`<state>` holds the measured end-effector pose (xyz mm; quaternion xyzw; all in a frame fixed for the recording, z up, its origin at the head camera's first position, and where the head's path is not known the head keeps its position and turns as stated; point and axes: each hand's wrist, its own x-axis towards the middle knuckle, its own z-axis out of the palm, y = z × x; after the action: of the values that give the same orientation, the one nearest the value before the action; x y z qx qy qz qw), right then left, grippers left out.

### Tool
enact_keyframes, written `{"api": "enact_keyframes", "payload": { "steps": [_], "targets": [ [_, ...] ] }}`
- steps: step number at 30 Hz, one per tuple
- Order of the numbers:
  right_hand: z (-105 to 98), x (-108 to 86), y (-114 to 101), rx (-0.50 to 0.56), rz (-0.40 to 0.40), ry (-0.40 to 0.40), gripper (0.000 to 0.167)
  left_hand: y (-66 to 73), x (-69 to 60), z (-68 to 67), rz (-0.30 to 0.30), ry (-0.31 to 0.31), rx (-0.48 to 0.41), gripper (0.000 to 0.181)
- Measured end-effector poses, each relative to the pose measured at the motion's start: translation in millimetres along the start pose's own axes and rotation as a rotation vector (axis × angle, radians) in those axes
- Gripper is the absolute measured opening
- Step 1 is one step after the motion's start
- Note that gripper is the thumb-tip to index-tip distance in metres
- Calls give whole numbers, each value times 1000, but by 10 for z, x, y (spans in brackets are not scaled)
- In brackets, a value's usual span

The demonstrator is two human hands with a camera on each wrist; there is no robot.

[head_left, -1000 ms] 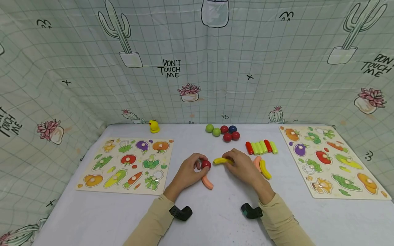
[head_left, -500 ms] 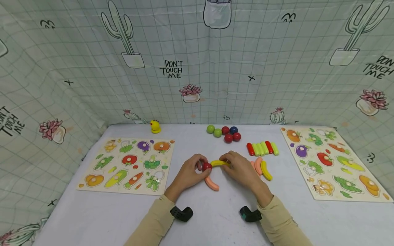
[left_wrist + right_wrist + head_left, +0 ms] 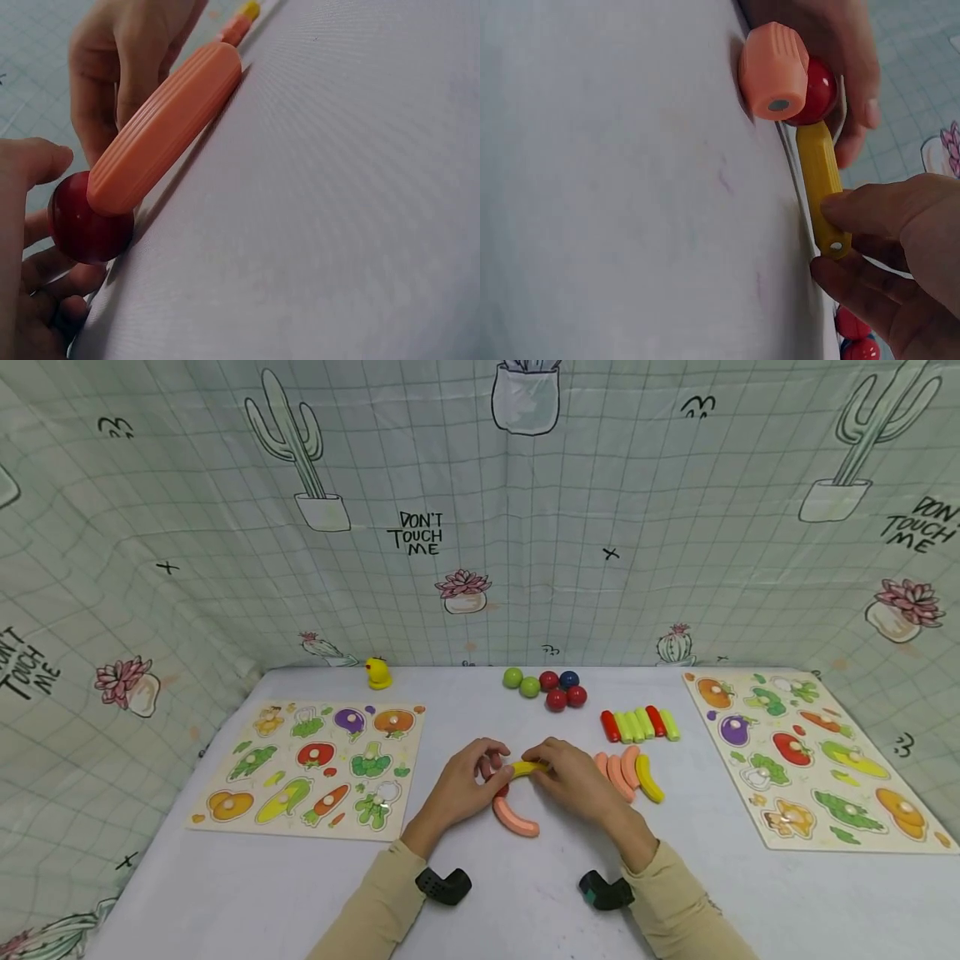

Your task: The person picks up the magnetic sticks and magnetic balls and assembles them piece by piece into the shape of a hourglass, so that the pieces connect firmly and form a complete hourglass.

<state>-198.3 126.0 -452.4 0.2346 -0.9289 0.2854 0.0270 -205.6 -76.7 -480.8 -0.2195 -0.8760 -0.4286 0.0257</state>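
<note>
Left of the table's middle, my left hand (image 3: pixel 459 783) holds a glossy red ball (image 3: pixel 84 229), mostly covered by the fingers in the head view. A peach curved magnetic stick (image 3: pixel 516 821) lies with one end against that ball and points toward the front right. My right hand (image 3: pixel 579 783) pinches a yellow curved magnetic stick (image 3: pixel 819 169) between thumb and fingers near its outer end. In the right wrist view its other end meets the red ball, beside the peach stick. A round grey magnet shows in the peach stick's free end.
Right of the hands lie several peach sticks (image 3: pixel 615 772) and another yellow stick (image 3: pixel 648 779). Behind them is a row of red and green short sticks (image 3: pixel 634 725). Coloured balls (image 3: pixel 556 700) and a yellow duck (image 3: pixel 378 674) stand farther back. Vegetable puzzle boards (image 3: pixel 285 814) (image 3: pixel 780 835) flank the hands.
My right hand has moved left, bringing the yellow stick up to the red ball. The peach stick at the ball has swung rightward at its free end.
</note>
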Motion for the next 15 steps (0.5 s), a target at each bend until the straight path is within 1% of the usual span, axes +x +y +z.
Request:
{"api": "enact_keyframes", "payload": {
  "steps": [4, 10, 15],
  "targets": [
    [14, 0, -39, 4, -9, -11, 24, 25, -11, 15, 13, 6, 23, 19],
    [25, -7, -46, 10, -13, -13, 24, 68, -8, 56, 28, 12, 116, 19],
    [29, -13, -39, 27, -24, -18, 24, 65, -5, 71, 34, 20, 133, 21]
  ]
}}
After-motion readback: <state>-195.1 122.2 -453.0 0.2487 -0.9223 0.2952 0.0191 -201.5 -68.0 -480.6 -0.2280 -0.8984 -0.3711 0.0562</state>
